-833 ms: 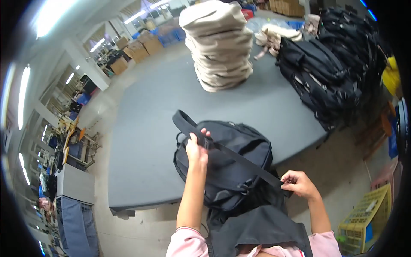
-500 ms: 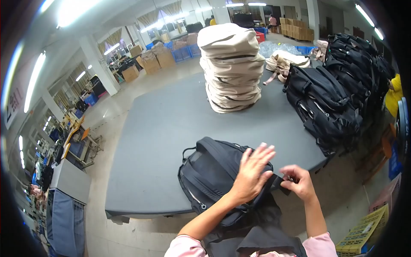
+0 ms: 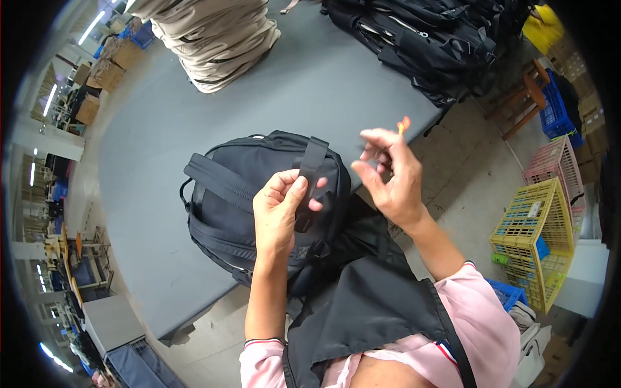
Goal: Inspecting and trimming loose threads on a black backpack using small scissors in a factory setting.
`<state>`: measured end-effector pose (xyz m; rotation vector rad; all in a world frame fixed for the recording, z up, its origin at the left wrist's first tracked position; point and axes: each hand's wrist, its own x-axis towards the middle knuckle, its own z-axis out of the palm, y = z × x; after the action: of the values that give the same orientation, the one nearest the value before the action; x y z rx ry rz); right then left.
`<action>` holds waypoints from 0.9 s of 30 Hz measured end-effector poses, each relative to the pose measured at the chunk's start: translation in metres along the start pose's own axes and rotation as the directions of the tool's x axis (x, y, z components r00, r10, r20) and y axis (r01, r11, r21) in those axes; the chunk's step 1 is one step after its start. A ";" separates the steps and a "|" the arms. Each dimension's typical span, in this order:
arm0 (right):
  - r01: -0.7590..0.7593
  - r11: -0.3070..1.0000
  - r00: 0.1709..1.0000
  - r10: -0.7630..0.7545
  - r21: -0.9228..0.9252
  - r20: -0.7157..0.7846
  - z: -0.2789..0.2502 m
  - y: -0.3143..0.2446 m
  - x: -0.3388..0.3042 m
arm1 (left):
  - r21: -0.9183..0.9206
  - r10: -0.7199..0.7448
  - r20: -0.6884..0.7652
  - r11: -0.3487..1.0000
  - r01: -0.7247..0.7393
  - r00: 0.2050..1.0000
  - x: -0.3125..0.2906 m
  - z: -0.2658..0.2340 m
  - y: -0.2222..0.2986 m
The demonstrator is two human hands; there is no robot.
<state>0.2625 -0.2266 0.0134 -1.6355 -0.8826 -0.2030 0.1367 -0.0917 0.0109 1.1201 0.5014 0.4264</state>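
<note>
A black backpack (image 3: 252,171) lies on the grey-covered table, its shoulder straps facing up. My left hand (image 3: 277,210) is closed over the backpack's near right part, pinching a black webbing strap (image 3: 315,155) between thumb and fingers. The strap's flat end stands up past the thumb. To the right of the bag, my right hand (image 3: 398,178) is raised, touching nothing on the bag. Its thumb and index finger are apart, while the other fingers curl in. A small orange piece (image 3: 403,124) sticks out beyond its knuckles; what it belongs to is hidden by the hand.
A stack of beige backpacks (image 3: 220,52) stands at the far left of the table (image 3: 149,161). Black backpacks (image 3: 427,45) are piled at the far right. Yellow (image 3: 530,226) and pink crates (image 3: 550,158) and a wooden stool (image 3: 524,97) stand on the floor to the right.
My view has tilted down and turned right. My left hand went from lying flat with fingers spread on the backpack to gripping the strap. My right hand has lifted away from the bag's edge.
</note>
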 end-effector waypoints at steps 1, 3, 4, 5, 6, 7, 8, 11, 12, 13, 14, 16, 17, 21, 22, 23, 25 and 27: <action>-0.032 0.999 0.999 0.031 0.007 0.044 0.002 0.001 -0.009 | -0.005 -0.011 -0.003 1.000 0.011 1.000 0.000 0.001 -0.003; -0.015 0.998 0.985 0.026 -0.062 0.173 0.003 0.004 -0.018 | -0.041 -0.015 -0.009 0.999 0.015 1.000 0.000 0.003 -0.004; -0.013 0.997 0.980 0.028 -0.080 0.197 0.004 0.003 -0.021 | -0.045 -0.023 -0.010 0.999 0.023 1.000 -0.001 0.002 -0.006; -0.018 0.996 0.979 0.034 -0.084 0.201 0.005 0.005 -0.022 | -0.048 -0.013 -0.013 0.999 0.012 1.000 -0.001 0.002 -0.007; -0.025 0.996 0.976 0.042 -0.082 0.213 0.006 0.007 -0.022 | -0.049 -0.002 -0.017 0.999 0.001 1.000 -0.002 0.002 -0.008; -0.031 0.996 0.973 0.048 -0.079 0.224 0.008 0.010 -0.021 | -0.051 -0.006 -0.018 0.999 0.005 1.000 -0.002 0.001 -0.009; 0.078 0.987 0.975 -0.046 -0.139 0.219 0.009 0.010 -0.018 | -0.046 0.000 -0.019 0.999 0.000 1.000 -0.002 0.002 -0.009; 0.203 0.960 0.964 -0.161 -0.193 0.212 0.015 0.015 -0.014 | -0.046 -0.005 -0.026 0.999 0.004 1.000 -0.002 0.001 -0.009; 0.201 0.960 0.964 -0.159 -0.193 0.213 0.016 0.015 -0.014 | -0.052 -0.013 -0.031 0.999 0.012 0.999 -0.002 0.001 -0.009; 0.223 0.950 0.963 -0.179 -0.220 0.204 0.017 0.014 -0.013 | -0.052 -0.016 -0.033 0.999 0.014 0.999 -0.001 0.001 -0.008; 0.244 0.937 0.960 -0.199 -0.248 0.195 0.018 0.014 -0.013 | -0.049 -0.025 -0.029 0.999 0.023 0.999 0.000 0.001 -0.007; 0.247 0.936 0.959 -0.197 -0.253 0.205 0.016 0.013 -0.012 | -0.045 -0.037 -0.023 0.998 0.036 0.999 0.001 0.000 -0.008; 0.251 0.933 0.957 -0.199 -0.257 0.214 0.015 0.013 -0.012 | -0.057 -0.042 -0.032 0.998 0.040 0.999 0.001 -0.001 -0.008; 0.092 0.980 0.979 -0.056 -0.177 0.198 0.010 0.014 -0.013 | -0.048 -0.030 -0.055 0.998 0.027 0.998 0.004 0.002 -0.006; 0.074 0.983 0.976 -0.037 -0.167 0.214 0.009 0.012 -0.010 | -0.048 -0.032 -0.053 0.998 0.029 0.998 0.004 0.002 -0.007; 0.056 0.986 0.973 -0.019 -0.157 0.230 0.009 0.012 -0.008 | -0.055 -0.030 -0.042 0.998 0.028 0.999 0.003 0.001 -0.009; 0.064 0.986 0.968 -0.024 -0.155 0.248 0.011 0.013 -0.009 | -0.061 -0.027 -0.030 0.998 0.025 0.999 0.003 0.000 -0.011; 0.073 0.986 0.963 -0.030 -0.152 0.267 0.011 0.013 -0.009 | -0.042 -0.018 -0.041 0.999 0.017 0.999 0.002 -0.001 -0.012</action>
<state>0.2605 -0.2204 -0.0050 -1.8185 -1.1367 -0.0939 0.1382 -0.0946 -0.0009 1.0676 0.5356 0.4437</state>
